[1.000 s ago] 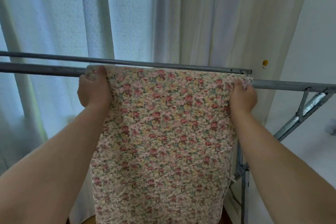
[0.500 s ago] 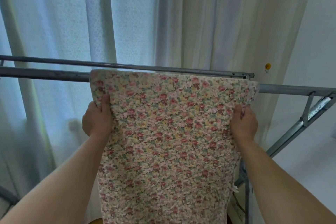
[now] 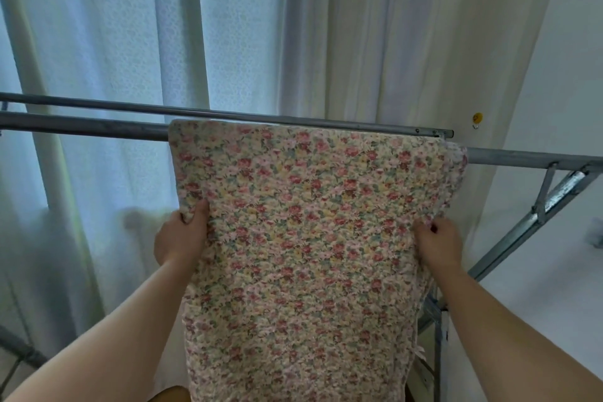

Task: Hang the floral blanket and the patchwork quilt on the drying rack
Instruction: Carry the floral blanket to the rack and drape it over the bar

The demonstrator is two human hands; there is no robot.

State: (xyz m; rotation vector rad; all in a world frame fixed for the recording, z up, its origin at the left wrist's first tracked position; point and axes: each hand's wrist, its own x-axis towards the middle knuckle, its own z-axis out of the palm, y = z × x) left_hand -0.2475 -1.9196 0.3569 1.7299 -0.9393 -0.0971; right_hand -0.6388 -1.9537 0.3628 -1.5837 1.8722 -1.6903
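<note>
The floral blanket (image 3: pixel 303 238) hangs over the near bar of the drying rack (image 3: pixel 81 127). Its top fold sits on that grey metal bar, and the front part drops straight down toward the floor. It has lots of small pink, red and yellow flowers on it.

The person has both arms up. The left hand (image 3: pixel 181 238) is on the left edge of the blanket, a bit below the bar. Its thumb lies on the front of the cloth and the other fingers go behind, so the hand is closed in a pinch on the edge. The right hand (image 3: pixel 439 243) is on the right edge at about the same height. Its fingers are curled tight and bunch the cloth into a little fold.

A second, thinner bar (image 3: pixel 228 114) runs just behind the first one, and nothing hangs on it. At the right, slanted metal legs (image 3: pixel 535 219) of the rack go down toward the floor. Behind the rack hang pale curtains (image 3: pixel 375 42), with light coming through the left ones. A white wall (image 3: pixel 567 75) is on the right, with a small yellow hook (image 3: pixel 477 117) on it.
</note>
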